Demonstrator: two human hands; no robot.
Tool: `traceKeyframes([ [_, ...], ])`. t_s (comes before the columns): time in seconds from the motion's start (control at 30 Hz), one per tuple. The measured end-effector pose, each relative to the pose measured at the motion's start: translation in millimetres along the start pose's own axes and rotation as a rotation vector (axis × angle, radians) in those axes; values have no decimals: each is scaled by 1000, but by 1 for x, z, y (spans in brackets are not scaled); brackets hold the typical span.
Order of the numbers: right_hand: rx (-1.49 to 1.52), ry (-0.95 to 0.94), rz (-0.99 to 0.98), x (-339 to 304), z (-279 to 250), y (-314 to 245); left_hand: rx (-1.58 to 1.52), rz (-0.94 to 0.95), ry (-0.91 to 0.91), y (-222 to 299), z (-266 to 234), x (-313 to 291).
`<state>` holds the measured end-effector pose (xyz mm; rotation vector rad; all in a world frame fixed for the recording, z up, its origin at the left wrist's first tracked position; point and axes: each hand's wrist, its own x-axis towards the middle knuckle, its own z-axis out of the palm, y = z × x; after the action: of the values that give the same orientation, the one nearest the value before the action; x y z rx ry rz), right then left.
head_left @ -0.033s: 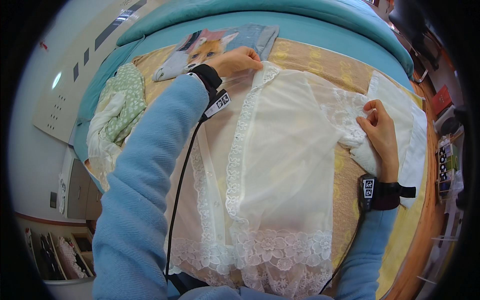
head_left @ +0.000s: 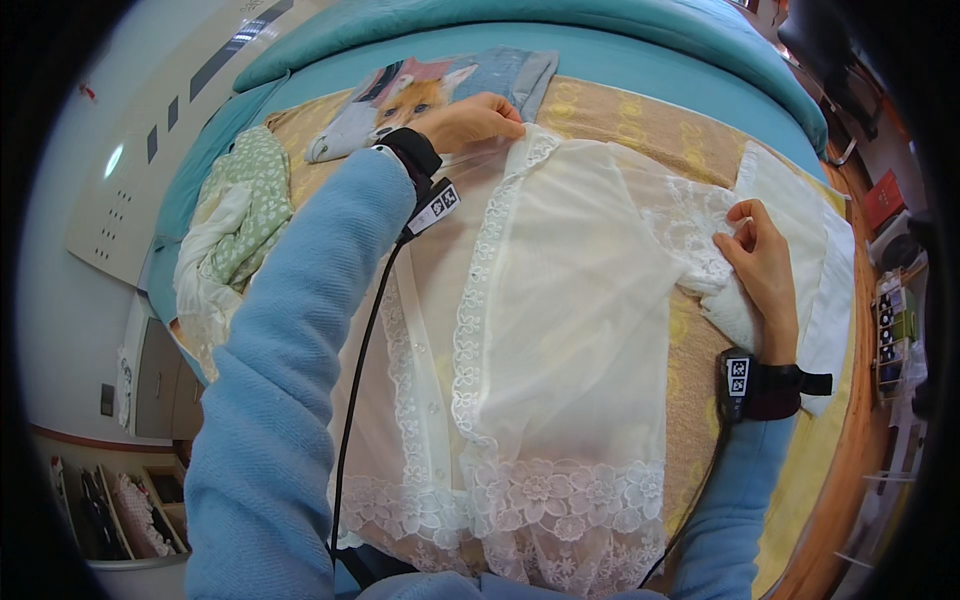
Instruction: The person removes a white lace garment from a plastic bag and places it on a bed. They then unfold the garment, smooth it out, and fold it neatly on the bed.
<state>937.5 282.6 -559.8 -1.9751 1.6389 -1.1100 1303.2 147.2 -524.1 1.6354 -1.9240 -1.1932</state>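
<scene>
A lace-trimmed blouse (head_left: pixel 580 300) is running lengthwise bodyward from the left hand (head_left: pixel 468 122) pinching its collar (head_left: pixel 542 147), right hand (head_left: pixel 762 262) pinching its sleeve (head_left: pixel 688 232).

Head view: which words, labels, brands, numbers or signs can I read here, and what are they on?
White lace blouse: no lettering visible.
Left wrist tag: black-and-white square patterns, no legible words.
Right wrist tag: likewise.
Red item at right: any print is too small to read.

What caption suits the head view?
Left hand at the collar, right hand at the lace sleeve of a sheer, open-fronted white blouse.
</scene>
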Motion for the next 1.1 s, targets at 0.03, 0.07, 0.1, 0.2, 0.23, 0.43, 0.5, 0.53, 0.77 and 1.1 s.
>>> traceKeyframes([
  [0.03,2,-1,0,0,0,0,-62,-14,-4,1,-1,-2],
  [0.07,2,-3,-1,0,0,0,-92,-17,-3,1,-2,-4],
  [0.1,2,-4,-2,0,0,1,-124,-19,-3,2,-3,-4],
  [0.2,11,-6,4,0,0,1,-156,-89,-21,5,-5,-4],
  [0.23,21,-9,9,0,0,1,-166,-122,-28,7,-5,-3],
  [0.43,8,-12,12,0,0,1,16,244,108,2,-5,7],
  [0.5,-9,-38,18,0,0,1,198,385,336,-8,-3,11],
  [0.53,-16,-42,29,0,0,1,294,450,452,-13,-2,14],
  [0.77,-86,-31,13,-1,1,-2,455,369,806,-34,12,21],
  [1.1,-83,-10,22,-1,2,4,31,-37,393,-9,34,-18],
])
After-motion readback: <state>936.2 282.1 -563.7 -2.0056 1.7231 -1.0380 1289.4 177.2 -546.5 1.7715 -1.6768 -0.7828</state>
